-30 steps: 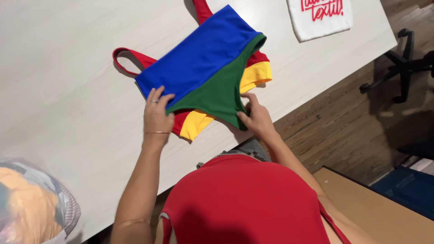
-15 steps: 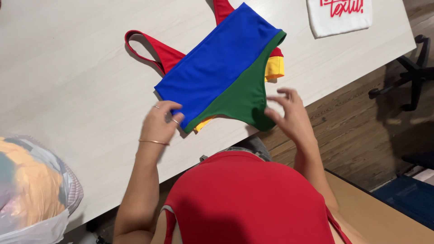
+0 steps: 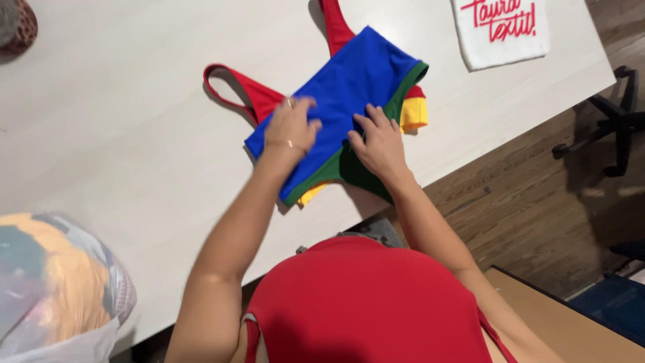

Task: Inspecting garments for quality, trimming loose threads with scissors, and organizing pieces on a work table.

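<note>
Near edge: one clear plastic bag (image 3: pixel 57 289) of coloured fabric. One left hand (image 3: pixel 290 128) and one right hand (image 3: pixel 381 144), fingers spread, press flat on one folded blue-green-red-yellow garment (image 3: pixel 353 91) lying on the white tabletop (image 3: pixel 121 134). Farther: one white printed cloth (image 3: pixel 500 30).

Folded swimsuit (image 3: pixel 349 101): its red (image 3: pixel 416 92) and yellow (image 3: pixel 412 113) layers show only as slivers under the blue panel; one red strap (image 3: pixel 330 17) is cut off at the far edge. The left hand (image 3: pixel 290 126) and right hand (image 3: pixel 381 142) cover part of the cloth. Plastic bag (image 3: pixel 57 289), near left: blurred, cropped, contents indistinct. White cloth (image 3: pixel 500 30) and round object (image 3: pixel 17 23): cropped by the far edge.
</note>
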